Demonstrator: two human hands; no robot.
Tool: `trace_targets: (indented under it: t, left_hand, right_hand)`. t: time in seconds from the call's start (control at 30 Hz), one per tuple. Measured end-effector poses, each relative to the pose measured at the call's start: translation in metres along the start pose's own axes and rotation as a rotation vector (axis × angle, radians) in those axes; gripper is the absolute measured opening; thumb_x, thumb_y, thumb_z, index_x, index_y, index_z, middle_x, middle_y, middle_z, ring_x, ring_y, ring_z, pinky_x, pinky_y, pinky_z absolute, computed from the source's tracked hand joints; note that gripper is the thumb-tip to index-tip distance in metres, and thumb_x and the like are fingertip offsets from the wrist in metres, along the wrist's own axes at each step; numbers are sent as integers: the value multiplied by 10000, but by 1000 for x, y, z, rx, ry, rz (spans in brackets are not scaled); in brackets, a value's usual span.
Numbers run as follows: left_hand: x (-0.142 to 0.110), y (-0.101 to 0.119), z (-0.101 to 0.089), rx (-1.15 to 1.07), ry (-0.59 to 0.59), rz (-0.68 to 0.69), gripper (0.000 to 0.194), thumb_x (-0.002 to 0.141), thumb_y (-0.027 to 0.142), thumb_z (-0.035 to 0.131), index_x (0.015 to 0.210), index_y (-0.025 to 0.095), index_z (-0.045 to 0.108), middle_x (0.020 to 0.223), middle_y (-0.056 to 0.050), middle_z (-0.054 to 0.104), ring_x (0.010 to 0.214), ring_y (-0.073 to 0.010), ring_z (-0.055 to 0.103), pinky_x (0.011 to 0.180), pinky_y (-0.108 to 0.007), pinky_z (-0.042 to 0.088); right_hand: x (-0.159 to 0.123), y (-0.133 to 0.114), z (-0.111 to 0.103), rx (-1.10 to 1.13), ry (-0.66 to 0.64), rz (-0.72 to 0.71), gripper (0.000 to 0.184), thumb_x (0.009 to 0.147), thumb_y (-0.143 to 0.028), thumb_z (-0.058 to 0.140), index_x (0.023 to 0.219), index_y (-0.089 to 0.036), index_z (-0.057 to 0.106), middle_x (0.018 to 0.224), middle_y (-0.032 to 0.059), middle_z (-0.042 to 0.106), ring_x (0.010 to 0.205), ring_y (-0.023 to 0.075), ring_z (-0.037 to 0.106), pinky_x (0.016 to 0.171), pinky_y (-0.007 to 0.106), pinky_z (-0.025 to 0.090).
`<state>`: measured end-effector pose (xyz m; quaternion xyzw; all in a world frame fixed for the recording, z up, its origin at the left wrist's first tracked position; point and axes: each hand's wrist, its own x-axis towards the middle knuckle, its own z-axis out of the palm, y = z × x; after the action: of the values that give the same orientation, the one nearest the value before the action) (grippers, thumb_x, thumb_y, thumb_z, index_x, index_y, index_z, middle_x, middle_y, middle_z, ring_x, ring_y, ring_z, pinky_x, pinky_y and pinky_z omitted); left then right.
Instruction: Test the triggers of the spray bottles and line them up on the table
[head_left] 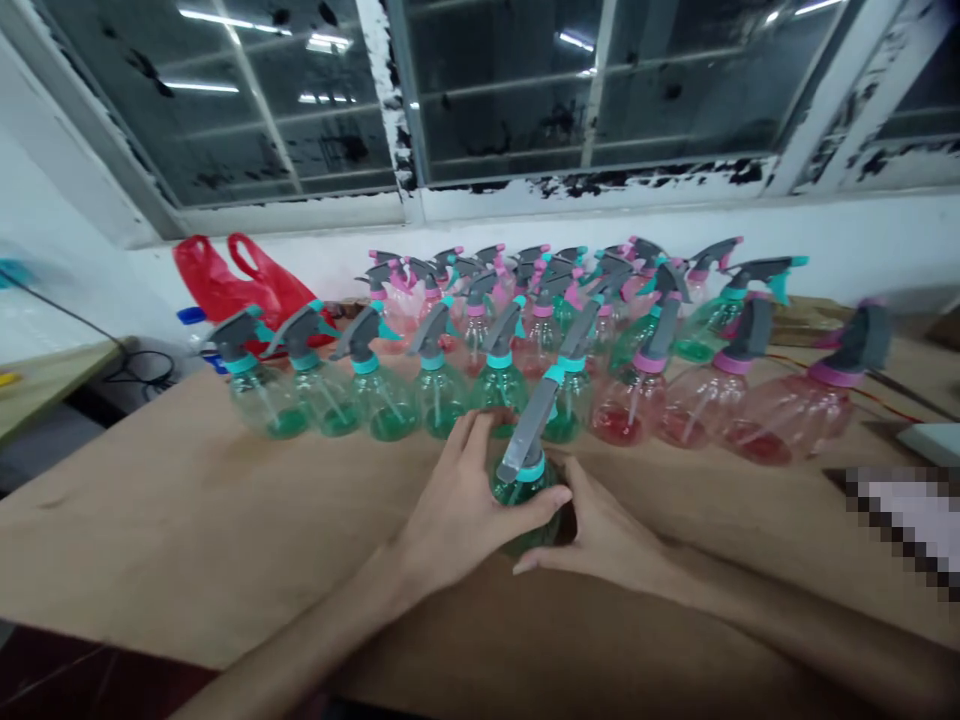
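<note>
A green see-through spray bottle with a grey trigger head and a teal collar stands on the brown table right in front of me. My left hand wraps round its left side, thumb across the front. Against the bottle's right side rests my right hand, fingers curled round it. Both hands hold the same bottle upright.
Behind it stand several rows of spray bottles, green ones to the left and pink ones to the right. A red plastic bag lies at the back left by the wall. A blurred-out patch sits at the right.
</note>
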<state>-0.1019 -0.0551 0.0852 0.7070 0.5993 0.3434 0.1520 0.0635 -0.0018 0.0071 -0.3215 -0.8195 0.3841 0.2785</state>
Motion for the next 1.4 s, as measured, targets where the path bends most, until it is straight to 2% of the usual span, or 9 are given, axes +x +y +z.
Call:
trace_targets:
  t: [0.07,0.17,0.3,0.43,0.6,0.8,1.07,1.3,1.4]
  left_hand:
    - [13,5,3,-165,-53,28,574,720,404,696,1199,233,431,1062,-51,573,958,-248,565,838,-420,467]
    - [28,12,12,-324,-118,36,508,734,391,689,1162,218,476,899,-16,598,820,-214,597,771,-384,495]
    - [39,12,21,-420,-138,49,383,786,345,642,1132,228,524,989,-23,613,854,-200,609,793,-359,506]
    - [44,6,22,-383,-107,51,315,805,366,602,1090,247,536,940,-25,621,903,-230,619,778,-374,526]
    - [47,2,22,-319,-77,96,274,794,312,594,1054,264,524,911,-15,627,875,-217,634,687,-326,538]
    - [52,4,23,-321,-67,117,257,747,270,598,995,237,540,865,-23,635,777,-203,656,688,-332,549]
    - [51,8,20,-344,-72,106,277,709,238,603,980,218,547,835,-28,652,733,-182,659,617,-276,544]
    - [53,9,18,-286,-57,187,204,777,219,547,980,226,559,911,-23,666,789,-155,663,699,-232,547]
    - [53,8,14,-201,-33,224,89,798,215,533,866,226,588,761,5,653,653,-140,645,627,-229,533]
  right_hand:
    - [0,4,-5,8,5,-52,941,546,-521,777,1319,-241,319,1247,120,505,1161,357,485,907,537,434]
    - [1,7,-11,15,-16,-120,960,519,-522,797,1323,-234,360,1259,112,504,1175,345,470,952,510,406]
    - [4,7,-14,-11,-20,-107,963,503,-539,801,1314,-220,393,1240,107,519,1166,328,476,964,492,408]
    - [6,8,-9,4,36,-115,1018,509,-558,791,1345,-216,323,1297,131,475,1209,337,442,993,496,393]
    - [8,14,-4,-55,80,-156,1129,486,-595,783,1391,-215,225,1374,157,400,1275,350,370,1028,510,350]
    - [-2,27,-22,-226,-14,-176,1112,561,-661,705,1420,-174,194,1397,180,395,1305,355,328,1046,533,302]
    - [-21,65,-40,-423,-188,-142,876,736,-672,542,1419,-192,277,1477,131,312,1348,292,275,1088,503,261]
    - [-20,65,-43,-466,-218,-154,794,797,-635,499,1428,-207,274,1493,77,291,1370,250,231,1103,471,250]
    - [-19,65,-44,-473,-224,-174,775,795,-636,502,1419,-223,302,1482,60,319,1373,246,221,1110,466,235]
